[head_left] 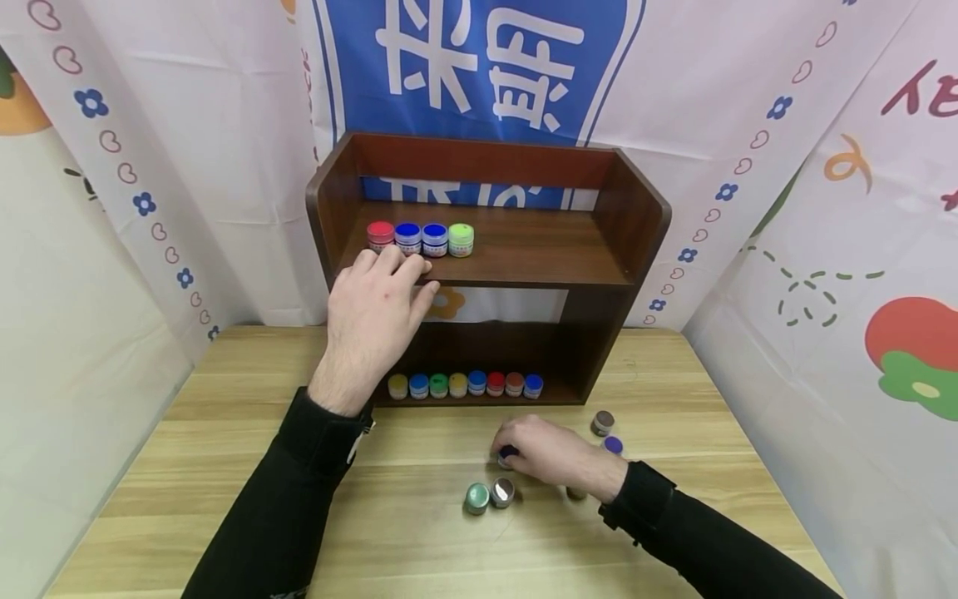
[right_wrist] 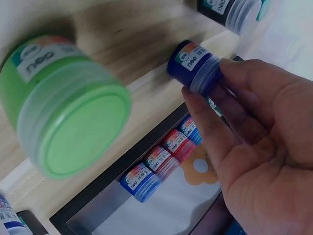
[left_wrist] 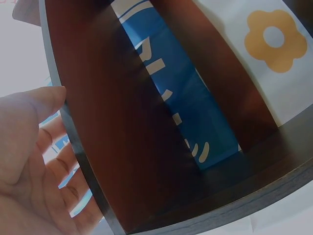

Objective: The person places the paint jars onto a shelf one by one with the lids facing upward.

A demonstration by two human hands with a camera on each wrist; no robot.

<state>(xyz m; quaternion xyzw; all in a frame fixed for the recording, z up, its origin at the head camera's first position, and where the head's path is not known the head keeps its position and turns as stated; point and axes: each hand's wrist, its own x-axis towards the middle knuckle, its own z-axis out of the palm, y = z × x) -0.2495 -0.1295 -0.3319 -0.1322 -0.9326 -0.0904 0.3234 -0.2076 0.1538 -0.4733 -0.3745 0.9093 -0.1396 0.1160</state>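
My left hand (head_left: 374,312) rests at the front edge of the upper shelf (head_left: 539,249), its fingertips right by a row of small paint jars: a red jar (head_left: 380,234), two blue ones and a light green jar (head_left: 461,241). In the left wrist view the thumb touches the board's edge (left_wrist: 83,152), and the loosely spread fingers lie beyond it. Over the table, my right hand (head_left: 550,449) pinches a dark blue paint jar (right_wrist: 190,66) by its clear lid between thumb and fingers. Near its wrist, a green jar (right_wrist: 63,107) looms large in the right wrist view.
On the wooden table stand a teal jar (head_left: 476,498), a dark jar with a shiny lid (head_left: 502,492), a brown jar (head_left: 602,423) and a purple-lidded jar (head_left: 612,445). Several coloured jars (head_left: 458,385) line the lower shelf of the brown rack (head_left: 644,225). Printed cloth hangs behind.
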